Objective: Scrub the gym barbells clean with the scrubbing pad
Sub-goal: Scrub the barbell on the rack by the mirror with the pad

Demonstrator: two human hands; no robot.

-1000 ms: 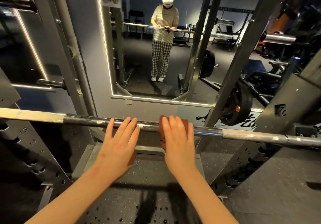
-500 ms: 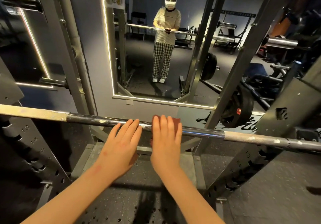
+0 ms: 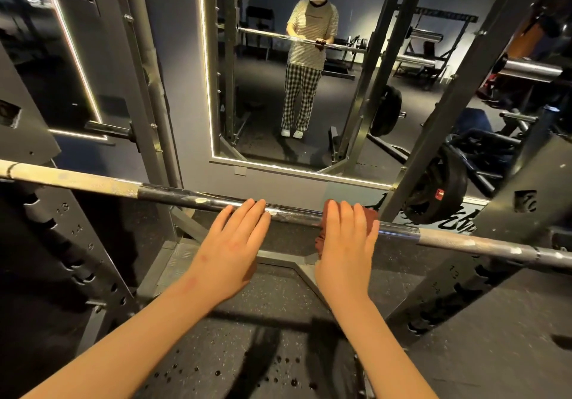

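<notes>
- Three ways I can see this going sideways. Setup first: my right hand (image 3: 343,244) lies flat, fingers nearly straight, pressing the reddish scrubbing pad (image 3: 370,214) onto the barbell (image 3: 173,193). My left hand (image 3: 235,244) is flat too, with its fingertips resting on the bare bar near the pad and nothing in it. I can't tell where either thumb sits.
- One: the pad slips. It's only draped over the bar and pinned under my palm, with a flap hanging below. If I shove sideways hard, I reckon it bunches up or drops to the floor.
- Two: the bar rolls. Neither hand wraps it, and I can't see what the ends sit on. A hard stroke probably spins it instead of scrubbing, and my hand skids off the far side.
- Three: missed spots. The white specks (image 3: 272,212) sit right by my left fingertips, between my hands. Flat pressure only hits the top face, so the underside likely ends up grubby unless I wrap the pad round.
- Bonus: the pale rough section (image 3: 448,239) to the right of the pad looks grippy enough to snag the pad.
</notes>
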